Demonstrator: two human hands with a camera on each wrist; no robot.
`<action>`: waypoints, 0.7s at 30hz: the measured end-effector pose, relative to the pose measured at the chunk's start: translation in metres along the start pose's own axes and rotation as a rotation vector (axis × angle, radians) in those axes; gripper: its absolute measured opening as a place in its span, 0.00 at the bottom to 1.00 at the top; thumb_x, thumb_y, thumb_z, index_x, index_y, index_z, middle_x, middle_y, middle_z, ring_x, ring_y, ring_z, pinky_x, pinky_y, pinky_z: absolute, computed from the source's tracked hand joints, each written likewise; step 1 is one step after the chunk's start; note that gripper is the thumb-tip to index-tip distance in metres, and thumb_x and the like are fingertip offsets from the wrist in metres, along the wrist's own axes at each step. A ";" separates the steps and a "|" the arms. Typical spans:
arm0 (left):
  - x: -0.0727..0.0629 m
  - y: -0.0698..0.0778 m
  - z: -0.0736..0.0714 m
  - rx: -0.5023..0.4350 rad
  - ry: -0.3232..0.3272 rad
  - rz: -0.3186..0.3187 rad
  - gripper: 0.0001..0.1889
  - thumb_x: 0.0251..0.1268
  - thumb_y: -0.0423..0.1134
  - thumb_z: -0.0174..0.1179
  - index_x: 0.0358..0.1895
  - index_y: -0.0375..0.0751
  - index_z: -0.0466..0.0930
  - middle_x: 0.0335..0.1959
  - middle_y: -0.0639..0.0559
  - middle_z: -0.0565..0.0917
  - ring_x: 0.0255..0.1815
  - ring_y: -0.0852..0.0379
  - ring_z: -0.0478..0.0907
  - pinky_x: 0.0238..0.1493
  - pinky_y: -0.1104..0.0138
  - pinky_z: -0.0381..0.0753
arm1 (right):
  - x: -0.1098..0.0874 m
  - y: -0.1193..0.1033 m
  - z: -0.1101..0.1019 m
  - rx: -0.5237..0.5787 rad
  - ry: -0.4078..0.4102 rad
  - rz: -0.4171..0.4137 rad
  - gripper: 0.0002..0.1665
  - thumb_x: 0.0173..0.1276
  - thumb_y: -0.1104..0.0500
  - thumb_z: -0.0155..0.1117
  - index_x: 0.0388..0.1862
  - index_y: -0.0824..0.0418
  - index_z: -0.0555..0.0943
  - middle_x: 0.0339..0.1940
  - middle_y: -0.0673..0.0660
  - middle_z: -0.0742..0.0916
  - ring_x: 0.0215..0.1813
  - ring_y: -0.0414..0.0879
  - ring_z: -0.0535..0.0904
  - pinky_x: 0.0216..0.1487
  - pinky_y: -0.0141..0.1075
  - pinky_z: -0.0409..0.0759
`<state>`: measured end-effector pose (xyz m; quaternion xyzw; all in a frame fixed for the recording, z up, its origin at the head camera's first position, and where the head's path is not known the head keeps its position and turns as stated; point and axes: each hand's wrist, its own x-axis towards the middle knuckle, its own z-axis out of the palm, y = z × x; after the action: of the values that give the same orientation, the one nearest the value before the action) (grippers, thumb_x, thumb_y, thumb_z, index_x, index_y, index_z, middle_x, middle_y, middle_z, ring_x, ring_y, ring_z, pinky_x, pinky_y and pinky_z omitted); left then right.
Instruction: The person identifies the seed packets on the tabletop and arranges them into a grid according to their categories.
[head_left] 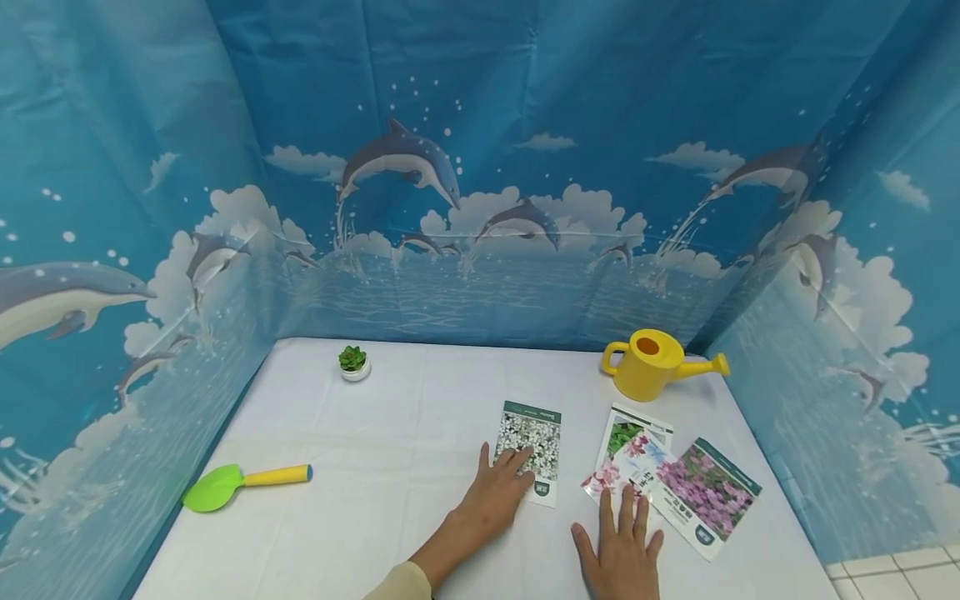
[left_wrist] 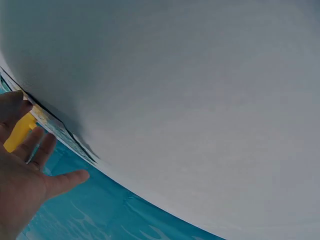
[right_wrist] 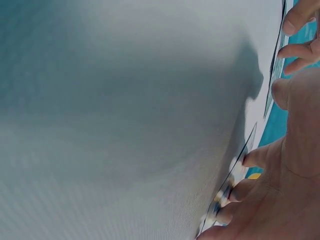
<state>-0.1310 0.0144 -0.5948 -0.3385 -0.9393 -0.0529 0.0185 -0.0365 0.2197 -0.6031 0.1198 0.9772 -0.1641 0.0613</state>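
Note:
In the head view my left hand (head_left: pixel 491 496) rests its fingertips on a seed packet with white flowers (head_left: pixel 531 437), lying on the white tabletop. My right hand (head_left: pixel 621 554) is spread, its fingertips at the lower edge of a pale packet with pink blossoms (head_left: pixel 637 462). Partly beneath that one lies a packet with green leaves (head_left: pixel 621 436); on its right is a packet with purple-pink flowers (head_left: pixel 708 487). The left wrist view shows the left hand (left_wrist: pixel 25 175) with thumb held out. In the right wrist view the right hand (right_wrist: pixel 280 185) has its fingertips against a packet edge.
A yellow watering can (head_left: pixel 643 367) stands at the back right. Toward the back left is a small potted succulent (head_left: pixel 354 364). A toy trowel (head_left: pixel 243 481) with green blade and yellow handle lies at the left. Blue dolphin-print curtains (head_left: pixel 465 283) enclose the table (head_left: pixel 360 533).

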 end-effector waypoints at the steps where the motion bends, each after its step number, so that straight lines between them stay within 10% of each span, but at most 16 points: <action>1: -0.001 -0.001 0.000 -0.003 0.006 0.009 0.14 0.80 0.40 0.61 0.62 0.53 0.87 0.83 0.51 0.69 0.83 0.48 0.64 0.78 0.33 0.66 | -0.001 0.000 0.000 -0.001 -0.004 0.001 0.53 0.80 0.38 0.63 0.84 0.74 0.59 0.86 0.80 0.51 0.86 0.79 0.40 0.77 0.82 0.39; 21: -0.014 -0.010 0.000 -0.109 -0.034 0.042 0.27 0.81 0.47 0.61 0.78 0.45 0.75 0.85 0.50 0.67 0.86 0.50 0.62 0.83 0.53 0.67 | -0.001 0.000 0.001 0.007 0.002 -0.003 0.54 0.80 0.36 0.61 0.84 0.75 0.59 0.86 0.81 0.50 0.85 0.81 0.39 0.77 0.82 0.41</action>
<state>-0.1267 -0.0021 -0.5969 -0.3595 -0.9279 -0.0980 -0.0148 -0.0357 0.2192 -0.6042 0.1187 0.9769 -0.1676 0.0596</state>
